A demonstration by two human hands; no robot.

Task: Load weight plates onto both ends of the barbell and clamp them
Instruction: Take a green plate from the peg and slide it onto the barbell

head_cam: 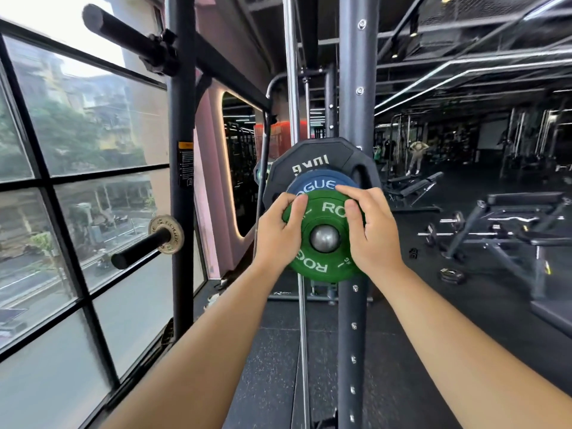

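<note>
I look straight down the end of the barbell sleeve, whose round steel tip shows in the hole of a green ROGUE plate. Behind the green plate sit a blue ROGUE plate and a larger black 10kg plate. My left hand grips the green plate's left rim, thumb on its face. My right hand grips its right rim, fingertips reaching the blue plate's edge. No clamp shows.
A black rack upright stands right behind the plates, a second post at left. A storage peg with a small silver plate sticks out toward the window. Benches and loose dumbbells lie on the floor at right.
</note>
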